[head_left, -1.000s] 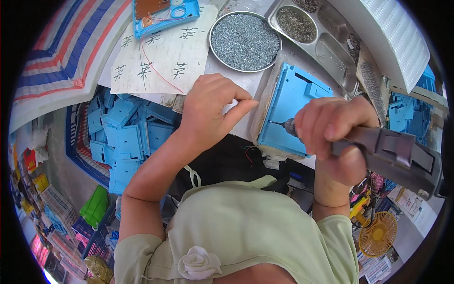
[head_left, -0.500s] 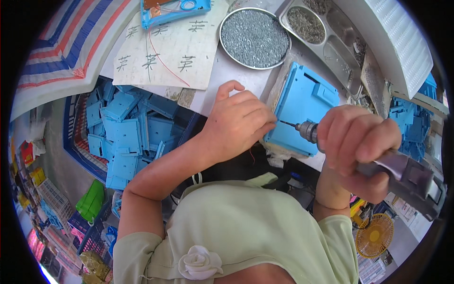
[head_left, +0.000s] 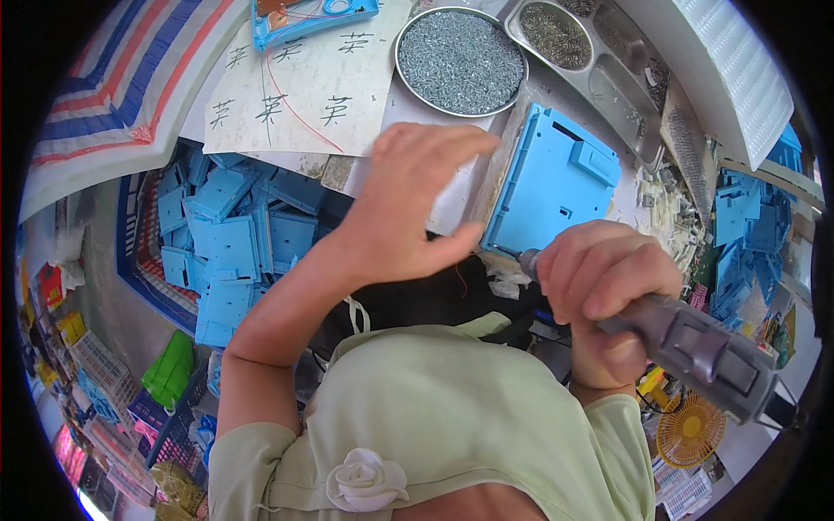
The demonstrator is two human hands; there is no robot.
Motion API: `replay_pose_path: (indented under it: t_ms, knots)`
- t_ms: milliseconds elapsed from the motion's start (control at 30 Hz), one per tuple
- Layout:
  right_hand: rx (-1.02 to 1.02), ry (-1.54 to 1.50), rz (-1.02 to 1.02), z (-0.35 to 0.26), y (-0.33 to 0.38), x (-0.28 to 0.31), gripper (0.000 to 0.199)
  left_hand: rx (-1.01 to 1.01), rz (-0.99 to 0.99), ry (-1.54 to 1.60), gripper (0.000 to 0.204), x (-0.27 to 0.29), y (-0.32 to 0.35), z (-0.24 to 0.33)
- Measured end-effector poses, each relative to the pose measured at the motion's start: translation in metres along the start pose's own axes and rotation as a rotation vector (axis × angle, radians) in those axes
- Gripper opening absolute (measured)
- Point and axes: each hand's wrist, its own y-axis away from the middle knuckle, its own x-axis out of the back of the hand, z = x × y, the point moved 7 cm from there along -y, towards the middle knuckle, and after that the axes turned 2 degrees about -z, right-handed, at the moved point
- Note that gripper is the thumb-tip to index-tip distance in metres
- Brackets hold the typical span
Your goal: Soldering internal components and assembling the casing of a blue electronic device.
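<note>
My right hand is wrapped round a dark grey electric screwdriver. The driver's tip meets the near left corner of a light blue plastic housing, which lies flat on a pad at the table's edge. Just left of the housing, my left hand hovers with its thumb and fingers spread and nothing visible between them. Beyond the housing stands a round metal dish full of small silvery screws.
At the back right is a metal compartment tray with small parts. Another blue housing with wires lies on a marked sheet. A crate of blue parts stands at left, and more blue parts at right.
My right hand has brought the screwdriver left and down to the housing's near corner. The left hand has drawn back left from the housing, and its fingers have spread apart.
</note>
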Motion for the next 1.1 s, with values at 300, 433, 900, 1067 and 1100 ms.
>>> replay_pose_path:
  t_ms: [300,433,900,1067,1100]
  knots:
    - [0.033,0.243,-0.06,0.016,0.002,-0.024,0.028,-0.004,0.079,-0.062,0.043,-0.008,0.009,-0.01]
    - [0.109,0.253,-0.102,0.003,-0.002,-0.009,0.023,-0.075,0.042,-0.064,0.033,-0.027,-0.011,0.001]
    - [0.303,0.266,0.318,-0.052,0.04,0.128,0.026,-0.176,-0.269,-0.232,0.032,-0.097,-0.048,0.033]
    - [0.25,0.253,0.389,-0.042,0.043,0.123,0.027,-0.166,-0.277,-0.256,0.033,-0.097,-0.049,0.034]
    - [0.253,0.225,0.379,-0.054,0.049,0.118,0.027,-0.162,-0.279,-0.262,0.033,-0.095,-0.048,0.034]
